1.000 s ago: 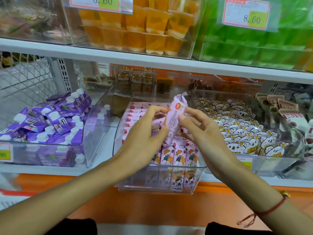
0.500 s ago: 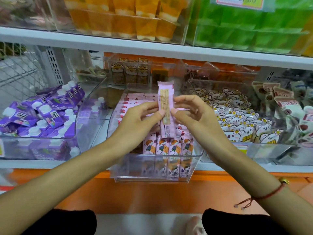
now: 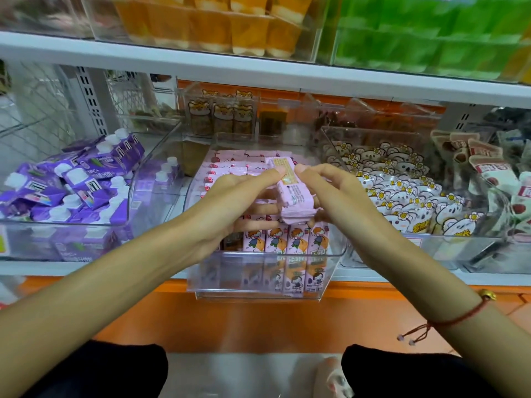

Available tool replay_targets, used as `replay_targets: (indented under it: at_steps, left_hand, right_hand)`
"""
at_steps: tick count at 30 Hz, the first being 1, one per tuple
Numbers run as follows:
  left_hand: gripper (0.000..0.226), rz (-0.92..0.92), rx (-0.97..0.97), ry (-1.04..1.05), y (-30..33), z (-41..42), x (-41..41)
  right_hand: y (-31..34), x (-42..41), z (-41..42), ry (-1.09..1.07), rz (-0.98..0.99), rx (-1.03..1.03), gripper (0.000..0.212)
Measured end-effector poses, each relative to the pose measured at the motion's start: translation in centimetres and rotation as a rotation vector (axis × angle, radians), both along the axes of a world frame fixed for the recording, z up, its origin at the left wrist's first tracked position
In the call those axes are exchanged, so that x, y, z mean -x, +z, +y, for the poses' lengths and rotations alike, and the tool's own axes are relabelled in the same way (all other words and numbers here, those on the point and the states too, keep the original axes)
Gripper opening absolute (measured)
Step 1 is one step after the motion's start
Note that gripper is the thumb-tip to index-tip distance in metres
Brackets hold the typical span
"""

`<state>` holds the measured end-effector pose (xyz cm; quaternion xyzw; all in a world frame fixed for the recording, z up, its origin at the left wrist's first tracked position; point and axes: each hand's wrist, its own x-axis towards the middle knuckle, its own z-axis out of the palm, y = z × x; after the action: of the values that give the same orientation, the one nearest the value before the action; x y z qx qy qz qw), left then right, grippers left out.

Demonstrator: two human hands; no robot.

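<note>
A pink snack packet (image 3: 290,191) is held between both my hands above a clear plastic bin (image 3: 258,285) on the shop shelf. My left hand (image 3: 235,202) pinches its left side with thumb and fingers. My right hand (image 3: 333,196) pinches its right side. The packet lies tilted, its back label facing up. In the bin, more pink packets (image 3: 238,168) lie stacked at the back, and upright cartoon-printed packets (image 3: 287,239) fill the front row.
A bin of purple spouted pouches (image 3: 71,182) stands to the left, a bin of white bear-shaped packets (image 3: 402,196) to the right. The white shelf (image 3: 258,73) above carries orange and green jelly cups. An orange panel (image 3: 244,320) runs below the shelf.
The packet stood upright between my fingers; now it is tilted flatter and lower, closer to the packets in the bin. Both hands dropped with it.
</note>
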<state>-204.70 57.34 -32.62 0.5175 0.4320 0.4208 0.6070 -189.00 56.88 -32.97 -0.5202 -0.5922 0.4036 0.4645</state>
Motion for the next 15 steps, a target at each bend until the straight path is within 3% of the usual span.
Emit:
replay_targets:
  at_steps: [5,8,10,15]
  left_hand:
    - [0.027,0.02,-0.119,0.003,-0.5,0.4,0.6]
    - [0.031,-0.004,-0.236,0.064,-0.6,1.0,1.1]
    - [0.035,-0.014,-0.334,0.027,-0.6,1.2,1.4]
    - [0.043,0.056,-0.51,-0.123,-0.4,1.0,2.1]
  right_hand:
    - [0.1,-0.1,-0.2,0.067,0.002,-0.033,0.024]
    - [0.1,-0.7,-0.4,0.116,0.002,-0.074,0.04]
    - [0.0,-1.0,-0.6,0.116,-0.02,-0.15,0.047]
    - [-0.1,-0.8,-1.0,0.111,-0.015,-0.324,0.041]
